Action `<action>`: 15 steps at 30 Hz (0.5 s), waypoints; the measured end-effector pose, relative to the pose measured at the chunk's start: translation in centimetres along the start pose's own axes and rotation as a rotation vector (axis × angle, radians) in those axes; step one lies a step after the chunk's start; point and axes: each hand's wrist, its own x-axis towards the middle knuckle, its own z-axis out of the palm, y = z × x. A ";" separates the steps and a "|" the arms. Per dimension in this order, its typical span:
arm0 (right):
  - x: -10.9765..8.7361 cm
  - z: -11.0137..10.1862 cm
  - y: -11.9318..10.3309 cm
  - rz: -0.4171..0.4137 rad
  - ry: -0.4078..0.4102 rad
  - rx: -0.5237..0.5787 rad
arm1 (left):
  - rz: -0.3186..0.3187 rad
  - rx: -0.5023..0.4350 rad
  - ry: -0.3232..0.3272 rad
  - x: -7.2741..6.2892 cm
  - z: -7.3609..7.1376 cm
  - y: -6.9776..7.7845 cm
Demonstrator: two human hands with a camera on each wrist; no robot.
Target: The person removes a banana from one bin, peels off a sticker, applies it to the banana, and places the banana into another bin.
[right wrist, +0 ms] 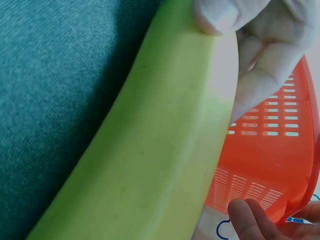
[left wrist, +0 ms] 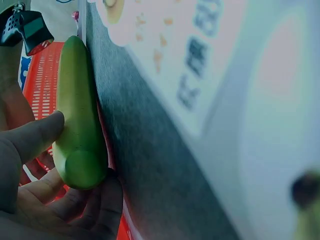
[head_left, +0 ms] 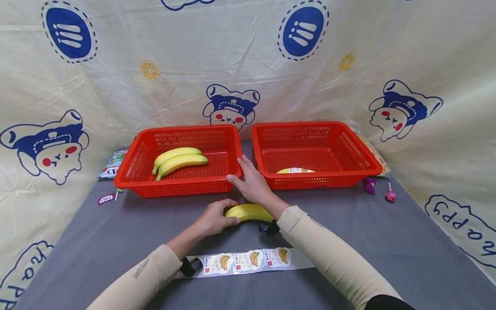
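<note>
My left hand [head_left: 217, 218] grips the left end of a yellow banana [head_left: 249, 212] lying on the grey cloth, thumb on the near side. In the left wrist view the banana [left wrist: 77, 115] lies between the thumb and the fingers below. My right hand [head_left: 253, 183] is over the banana, its fingers extended toward the near right corner of the left red basket [head_left: 174, 189]; whether they touch the rim, I cannot tell. Two bananas [head_left: 180, 161] lie in that basket. A strip of banana stickers [head_left: 248, 261] stretches across the cloth between my forearms.
Beside the left basket stands a second red basket [head_left: 317, 181], with a yellow item bearing a white label [head_left: 296, 170] partly hidden by its front wall. Candy packets [head_left: 106, 198] and a lollipop [head_left: 390, 193] lie at the sides. Larger bags [head_left: 113, 164] are behind the baskets' outer ends.
</note>
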 end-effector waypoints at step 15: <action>0.0 0.0 0.1 -0.010 0.008 0.007 | 0.064 0.018 -0.049 0.2 0.4 0.3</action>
